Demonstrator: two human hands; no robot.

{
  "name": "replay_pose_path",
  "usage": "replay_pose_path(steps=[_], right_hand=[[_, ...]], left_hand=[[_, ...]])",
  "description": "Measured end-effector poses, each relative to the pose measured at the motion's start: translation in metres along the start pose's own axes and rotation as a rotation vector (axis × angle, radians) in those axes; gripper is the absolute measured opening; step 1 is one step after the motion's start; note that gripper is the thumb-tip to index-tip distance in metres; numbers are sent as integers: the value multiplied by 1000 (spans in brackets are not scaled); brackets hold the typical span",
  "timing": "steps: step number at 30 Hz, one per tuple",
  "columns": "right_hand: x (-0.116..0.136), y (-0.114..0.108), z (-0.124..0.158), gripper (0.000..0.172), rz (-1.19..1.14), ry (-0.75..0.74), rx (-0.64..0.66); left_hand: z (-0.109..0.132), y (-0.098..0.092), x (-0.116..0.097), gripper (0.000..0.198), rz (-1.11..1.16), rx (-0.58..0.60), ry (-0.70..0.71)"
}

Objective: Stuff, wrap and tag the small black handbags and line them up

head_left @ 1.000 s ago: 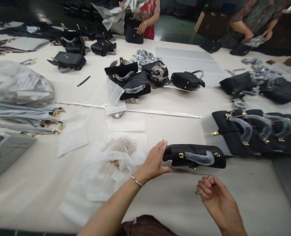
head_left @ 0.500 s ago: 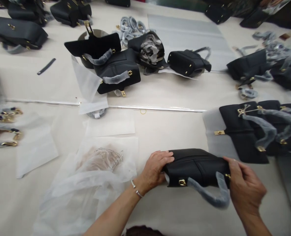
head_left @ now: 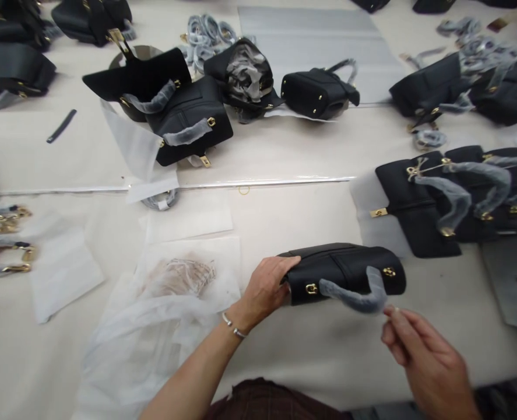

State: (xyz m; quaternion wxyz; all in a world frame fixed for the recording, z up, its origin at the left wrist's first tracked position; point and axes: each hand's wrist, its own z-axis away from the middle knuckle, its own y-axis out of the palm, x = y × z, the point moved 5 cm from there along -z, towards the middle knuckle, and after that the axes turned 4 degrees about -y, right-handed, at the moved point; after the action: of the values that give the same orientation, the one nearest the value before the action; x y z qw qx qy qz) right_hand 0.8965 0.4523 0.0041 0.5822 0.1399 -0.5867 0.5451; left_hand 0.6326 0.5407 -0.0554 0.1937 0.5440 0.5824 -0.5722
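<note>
A small black handbag (head_left: 350, 269) with gold studs lies on its side on the white table (head_left: 293, 216) in front of me. Its handle (head_left: 354, 294) is wrapped in grey foam. My left hand (head_left: 264, 289), with a bracelet at the wrist, grips the bag's left end with curled fingers. My right hand (head_left: 419, 356) hovers just below and right of the wrapped handle, off the bag. Its fingers are pinched together; whether anything is between them I cannot make out.
A clear plastic bag with pale cords (head_left: 177, 280) lies left of my hand, among white tissue sheets (head_left: 66, 271). Overlapping black bags (head_left: 454, 198) lie at right. More bags (head_left: 188, 116) and foam wraps (head_left: 206, 29) sit across the middle. Gold clasps (head_left: 4, 239) lie far left.
My right hand has let go of the bag's right end and pulled back toward me. The bag has been turned and set down. The view tilted further down.
</note>
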Motion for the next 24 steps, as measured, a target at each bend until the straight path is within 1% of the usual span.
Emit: replay_pose_path(steps=[1,3,6,7,9,11,13,14,16,18,20,22,23,24], right_hand=[[-5,14,6,42,-44,22,87],[-8,40,15,39,-134,37,223],[4,67,19,34,-291,-2,298],[8,72,19,32,-339,-11,314],[17,81,19,31,-418,-24,364],[24,87,19,36,-452,-38,434],[30,90,20,41,-456,-59,495],[33,91,19,40,-451,-71,518],[40,93,19,32,-430,-96,562],[47,95,17,33,-399,-117,600],[52,96,16,34,-369,-126,623],[54,97,14,31,-358,-127,634],[54,98,14,32,-358,-127,640],[53,99,14,34,-365,-127,645]], left_hand=[[-1,0,1,63,-9,-10,-5],[-2,-4,-2,61,-30,34,-34],[0,-21,-17,75,-9,171,-88],[-1,-28,-24,77,20,185,-105],[-5,-43,-38,73,90,131,-122],[-16,-49,-52,59,147,49,-99],[-31,-44,-63,44,170,33,-44],[-39,-38,-68,40,165,60,-14],[-55,-24,-75,40,122,177,57],[-67,-11,-81,42,45,318,139],[-73,-5,-83,37,-61,401,199],[-77,-3,-82,22,-195,405,215],[-77,-3,-81,19,-265,392,215],[-77,-3,-80,21,-321,374,211]])
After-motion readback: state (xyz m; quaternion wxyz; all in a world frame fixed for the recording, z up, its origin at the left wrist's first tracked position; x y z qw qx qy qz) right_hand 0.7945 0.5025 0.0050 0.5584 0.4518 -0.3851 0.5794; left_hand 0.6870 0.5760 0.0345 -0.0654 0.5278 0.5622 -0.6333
